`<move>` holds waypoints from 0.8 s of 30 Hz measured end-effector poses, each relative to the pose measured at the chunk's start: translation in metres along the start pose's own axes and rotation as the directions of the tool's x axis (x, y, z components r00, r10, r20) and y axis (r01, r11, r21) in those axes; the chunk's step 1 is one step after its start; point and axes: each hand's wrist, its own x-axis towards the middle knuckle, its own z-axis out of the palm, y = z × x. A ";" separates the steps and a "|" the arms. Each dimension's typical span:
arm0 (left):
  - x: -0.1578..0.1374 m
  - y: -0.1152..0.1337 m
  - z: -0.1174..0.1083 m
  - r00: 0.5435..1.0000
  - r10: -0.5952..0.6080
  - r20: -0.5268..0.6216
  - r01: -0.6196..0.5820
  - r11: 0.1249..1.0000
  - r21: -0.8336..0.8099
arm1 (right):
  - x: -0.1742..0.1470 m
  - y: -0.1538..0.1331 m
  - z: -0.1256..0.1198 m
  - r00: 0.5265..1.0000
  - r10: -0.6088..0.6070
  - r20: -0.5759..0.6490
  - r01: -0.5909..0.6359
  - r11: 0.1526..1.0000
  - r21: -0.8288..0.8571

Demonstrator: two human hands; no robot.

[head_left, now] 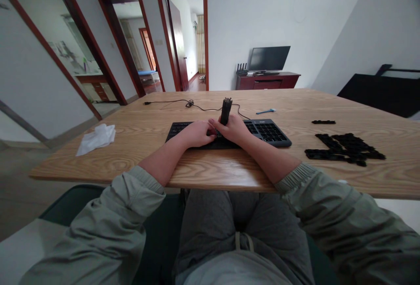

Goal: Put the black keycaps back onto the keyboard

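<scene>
A black keyboard (275,133) lies in front of me near the table's front edge, with bare square sockets showing at its right end. My right hand (233,128) is closed round a dark cylindrical tool (226,109), held nearly upright over the middle of the keyboard; its lower end is hidden. Beside it, my left hand (201,134) rests over the keyboard's left-middle keys, fingers curled and close to the right hand. Whatever those left fingers pinch, if anything, is hidden.
Several loose black keycaps (351,147) lie at the right, with a short row of black pieces (323,122) behind. A blue-handled brush (265,111) lies past the keyboard. The keyboard's cable (203,109) runs along the back. White tissue (96,138) sits at the left.
</scene>
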 end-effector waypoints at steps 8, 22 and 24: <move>0.006 -0.002 0.014 0.995 0.025 -0.101 -0.039 0.989 -0.142 | -0.003 -0.001 0.003 0.999 0.034 -0.013 -0.033 0.996 0.086; 0.007 -0.007 0.021 0.992 0.051 -0.118 -0.076 0.973 -0.218 | -0.005 -0.007 0.005 0.994 0.028 -0.108 -0.018 0.996 0.092; 0.007 -0.006 0.020 0.993 0.044 -0.109 -0.067 0.975 -0.214 | -0.005 -0.007 0.005 0.987 0.052 -0.150 -0.038 0.995 0.094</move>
